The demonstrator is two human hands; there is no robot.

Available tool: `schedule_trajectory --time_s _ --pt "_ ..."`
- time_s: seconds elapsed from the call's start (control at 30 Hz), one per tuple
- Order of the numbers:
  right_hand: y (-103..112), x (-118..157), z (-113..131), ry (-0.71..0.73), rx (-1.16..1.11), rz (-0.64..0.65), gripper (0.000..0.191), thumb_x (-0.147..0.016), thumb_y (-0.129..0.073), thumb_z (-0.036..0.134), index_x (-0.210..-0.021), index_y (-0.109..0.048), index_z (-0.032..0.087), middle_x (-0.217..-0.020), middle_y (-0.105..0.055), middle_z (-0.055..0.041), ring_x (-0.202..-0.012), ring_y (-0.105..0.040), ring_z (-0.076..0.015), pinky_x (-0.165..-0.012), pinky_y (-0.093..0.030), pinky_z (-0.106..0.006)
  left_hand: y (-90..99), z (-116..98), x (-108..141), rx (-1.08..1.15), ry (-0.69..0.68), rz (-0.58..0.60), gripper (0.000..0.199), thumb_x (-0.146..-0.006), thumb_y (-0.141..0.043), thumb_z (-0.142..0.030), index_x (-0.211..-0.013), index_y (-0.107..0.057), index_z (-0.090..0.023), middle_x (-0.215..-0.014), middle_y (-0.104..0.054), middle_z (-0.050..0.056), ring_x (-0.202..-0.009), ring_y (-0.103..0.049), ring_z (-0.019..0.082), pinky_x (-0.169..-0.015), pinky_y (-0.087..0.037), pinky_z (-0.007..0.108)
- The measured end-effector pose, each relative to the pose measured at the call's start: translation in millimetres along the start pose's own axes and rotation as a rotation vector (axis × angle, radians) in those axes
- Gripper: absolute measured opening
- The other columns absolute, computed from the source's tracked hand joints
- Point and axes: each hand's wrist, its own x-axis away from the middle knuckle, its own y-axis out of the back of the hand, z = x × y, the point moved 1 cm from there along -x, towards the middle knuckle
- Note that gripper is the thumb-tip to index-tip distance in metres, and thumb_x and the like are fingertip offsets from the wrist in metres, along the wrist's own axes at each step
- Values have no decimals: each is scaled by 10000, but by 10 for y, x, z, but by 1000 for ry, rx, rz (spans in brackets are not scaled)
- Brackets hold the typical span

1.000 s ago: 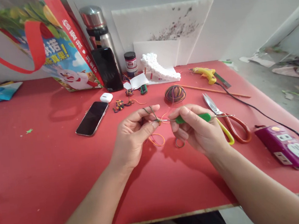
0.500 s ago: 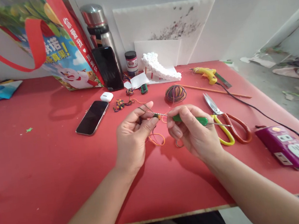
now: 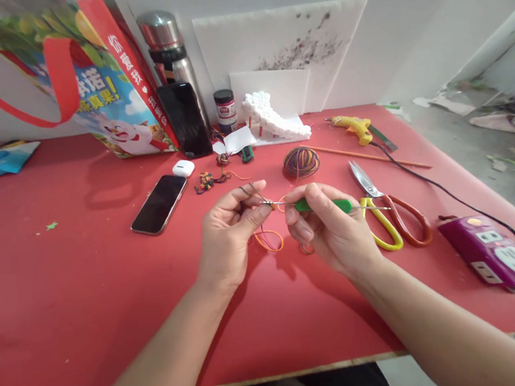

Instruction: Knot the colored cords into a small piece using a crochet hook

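Observation:
Between the thumb and fingers of my left hand [image 3: 227, 236] is a small piece of crochet work [image 3: 272, 205], mostly hidden by the fingertips. Dark yarn is looped over the left index finger. My right hand [image 3: 334, 225] grips the green handle of a crochet hook [image 3: 323, 205], whose thin metal shaft points left and meets the crochet piece. A loop of orange yarn [image 3: 269, 241] hangs below the left fingers to the table. Behind the hands lies a multicoloured ball of yarn [image 3: 301, 162]. A small knotted crochet piece [image 3: 206, 181] rests farther left.
Scissors [image 3: 372, 190] lie right of my right hand, with a yellow glue gun [image 3: 354, 126] behind and a purple box [image 3: 496, 251] nearer the right edge. A phone [image 3: 160, 204] and white earbud case [image 3: 183, 168] lie left. A bag [image 3: 130, 120] and steel flask [image 3: 169, 49] stand at the back.
The hook has shifted slightly left, its tip now farther in at the left fingertips. The crochet piece has turned a little, and fewer loops show along the shaft. Both hands stay nearly in place.

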Motion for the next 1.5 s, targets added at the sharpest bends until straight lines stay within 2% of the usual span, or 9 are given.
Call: schedule_trajectory --time_s 0.33,0.5,0.83,1.0,1.2,1.37,1.5 --pt "5 28 23 54 22 13 255 -913 -800 447 -901 -822 194 -715 -717 -21 -483 -560 -87 -386 -429 -207 10 -6 29 -27 -64 13 347 -673 -961 -202 -1004 -867 -239 -791 -681 -11 -736 -617 78 -725 -533 180" --pt "22 15 35 72 34 18 250 -924 -789 435 -894 -827 190 -704 -709 -18 -470 -552 -84 -387 -439 -210 27 -20 21 -38 -67 12 356 -669 -962 -213 -1012 -867 -241 -823 -696 4 -749 -597 90 -741 -528 202" --pt "38 21 74 93 61 35 235 -943 -773 416 -884 -838 198 -680 -705 -15 -458 -542 -79 -411 -452 -216 53 -21 45 -178 -176 16 347 -736 -934 -233 -1071 -861 -288 -896 -708 15 -786 -559 114 -744 -494 235" --pt "35 25 78 93 73 23 242 -930 -785 435 -886 -830 201 -683 -705 -12 -459 -544 -81 -407 -447 -217 52 -17 41 -190 -162 13 339 -755 -912 -226 -1085 -857 -281 -899 -692 20 -749 -538 113 -696 -483 245" --pt "37 12 69 85 54 11 236 -926 -786 431 -888 -831 203 -686 -703 -5 -455 -537 -81 -407 -453 -226 38 -10 38 -162 -125 17 386 -692 -957 -250 -1063 -858 -282 -867 -671 -2 -729 -523 93 -717 -487 235" --pt "41 11 78 84 80 -11 273 -900 -794 458 -869 -820 189 -672 -701 -12 -454 -528 -84 -418 -433 -230 35 -9 45 -151 -120 22 398 -705 -949 -239 -1090 -851 -267 -874 -678 4 -742 -537 97 -711 -476 234" --pt "39 20 92 67 86 -14 231 -906 -781 409 -873 -824 185 -694 -709 -20 -461 -531 -82 -426 -427 -228 35 -15 51 -156 -131 24 372 -731 -930 -225 -1092 -850 -267 -883 -681 8 -740 -541 105 -709 -476 243"
